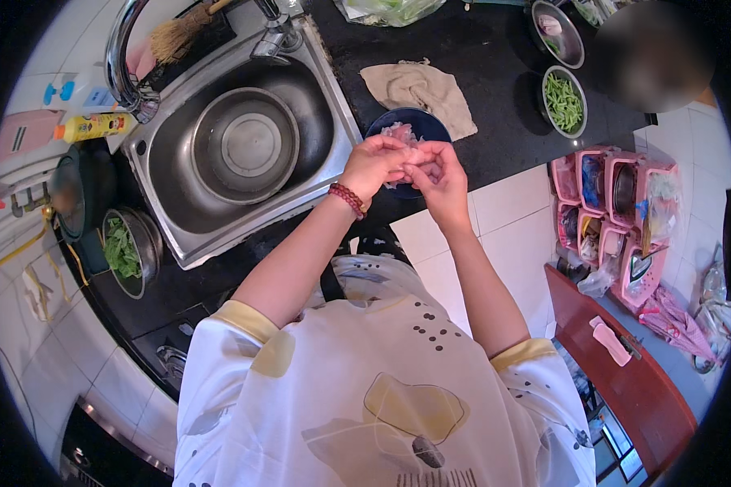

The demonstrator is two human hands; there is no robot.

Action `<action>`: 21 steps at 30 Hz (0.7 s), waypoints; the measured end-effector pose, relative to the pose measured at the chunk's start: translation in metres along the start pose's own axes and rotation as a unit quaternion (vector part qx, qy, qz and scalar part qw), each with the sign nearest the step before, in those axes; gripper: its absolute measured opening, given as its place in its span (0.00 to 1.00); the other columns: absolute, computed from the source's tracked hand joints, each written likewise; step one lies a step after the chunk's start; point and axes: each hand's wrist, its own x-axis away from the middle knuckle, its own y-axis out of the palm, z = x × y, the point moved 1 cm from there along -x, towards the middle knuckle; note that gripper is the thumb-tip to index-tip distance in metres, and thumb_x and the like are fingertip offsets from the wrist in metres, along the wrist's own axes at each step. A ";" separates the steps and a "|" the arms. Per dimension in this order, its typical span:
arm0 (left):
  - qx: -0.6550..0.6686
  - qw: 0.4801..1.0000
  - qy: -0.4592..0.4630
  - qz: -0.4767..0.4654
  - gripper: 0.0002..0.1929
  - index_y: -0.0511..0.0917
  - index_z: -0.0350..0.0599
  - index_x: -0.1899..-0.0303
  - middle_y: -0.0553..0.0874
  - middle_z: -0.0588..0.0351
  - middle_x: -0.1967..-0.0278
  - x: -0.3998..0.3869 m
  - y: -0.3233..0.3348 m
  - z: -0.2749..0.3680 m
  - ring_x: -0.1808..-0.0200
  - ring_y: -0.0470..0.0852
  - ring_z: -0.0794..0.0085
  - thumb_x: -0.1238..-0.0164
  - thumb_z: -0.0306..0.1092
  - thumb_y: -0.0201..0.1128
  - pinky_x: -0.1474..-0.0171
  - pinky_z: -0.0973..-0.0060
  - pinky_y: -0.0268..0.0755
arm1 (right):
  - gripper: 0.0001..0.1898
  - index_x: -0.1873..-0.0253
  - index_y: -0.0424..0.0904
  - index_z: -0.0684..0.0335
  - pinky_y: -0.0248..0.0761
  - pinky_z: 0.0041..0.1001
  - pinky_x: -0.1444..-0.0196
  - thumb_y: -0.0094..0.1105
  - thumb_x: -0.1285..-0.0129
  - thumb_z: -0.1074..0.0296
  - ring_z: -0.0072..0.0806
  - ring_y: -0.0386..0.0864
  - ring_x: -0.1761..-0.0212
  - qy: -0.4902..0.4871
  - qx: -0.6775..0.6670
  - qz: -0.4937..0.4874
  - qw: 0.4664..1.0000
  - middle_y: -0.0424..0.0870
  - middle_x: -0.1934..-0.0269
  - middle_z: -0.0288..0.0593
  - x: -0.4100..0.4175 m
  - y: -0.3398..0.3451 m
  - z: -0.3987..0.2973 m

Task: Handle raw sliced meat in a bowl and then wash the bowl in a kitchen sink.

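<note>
A dark blue bowl stands on the black counter beside the sink, holding pale pink pieces of raw meat. Over its near side, my left hand and my right hand meet at the fingertips. Between them they pinch a small pale pink piece of meat. Fingers cover part of that piece and of the bowl. A red beaded bracelet circles my left wrist. Just behind the bowl lies a crumpled beige cloth.
A metal basin sits in the steel sink under a chrome faucet. Leafy greens fill a metal bowl at left. Cut green beans are in a bowl at right, near another metal bowl. Pink baskets stand beyond the counter.
</note>
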 end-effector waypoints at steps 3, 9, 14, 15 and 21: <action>-0.012 1.000 0.026 -0.013 0.11 0.79 0.45 0.54 0.85 0.61 0.59 -0.001 -0.001 -0.004 0.62 0.83 0.80 0.32 0.36 0.68 0.60 0.81 0.78 | 0.11 0.54 0.74 0.65 0.76 0.19 0.63 0.65 0.37 0.82 0.18 0.81 0.64 0.049 0.003 0.005 0.999 0.82 0.63 0.39 -0.003 -0.004 0.002; -0.082 0.993 0.087 -0.003 0.08 0.81 0.40 0.57 0.86 0.58 0.64 -0.007 -0.012 -0.020 0.67 0.83 0.79 0.33 0.29 0.69 0.65 0.80 0.78 | 0.06 0.58 0.77 0.65 0.76 0.20 0.68 0.64 0.37 0.82 0.19 0.82 0.70 0.088 0.048 0.027 0.995 0.82 0.70 0.37 0.001 -0.011 0.013; -0.092 0.989 0.116 0.007 0.05 0.81 0.41 0.60 0.86 0.59 0.65 0.000 -0.014 -0.027 0.67 0.83 0.80 0.33 0.28 0.68 0.63 0.81 0.77 | 0.04 0.63 0.78 0.66 0.77 0.22 0.69 0.63 0.37 0.82 0.19 0.82 0.71 0.033 0.105 0.057 0.992 0.82 0.71 0.38 0.003 -0.005 0.011; -0.121 0.983 0.138 0.028 0.05 0.81 0.40 0.59 0.87 0.58 0.65 0.001 -0.015 -0.028 0.66 0.84 0.79 0.33 0.27 0.68 0.62 0.80 0.78 | 0.04 0.64 0.78 0.67 0.77 0.23 0.69 0.63 0.37 0.82 0.19 0.82 0.71 0.019 0.118 0.064 0.991 0.82 0.71 0.39 0.002 -0.004 0.010; -0.311 0.899 0.287 0.110 0.07 0.82 0.41 0.56 0.89 0.54 0.63 0.010 -0.008 -0.021 0.61 0.88 0.73 0.35 0.24 0.66 0.58 0.76 0.80 | 0.05 0.62 0.80 0.67 0.78 0.33 0.64 0.64 0.43 0.83 0.35 0.85 0.68 -0.058 0.285 0.091 0.952 0.83 0.65 0.46 -0.009 -0.010 0.016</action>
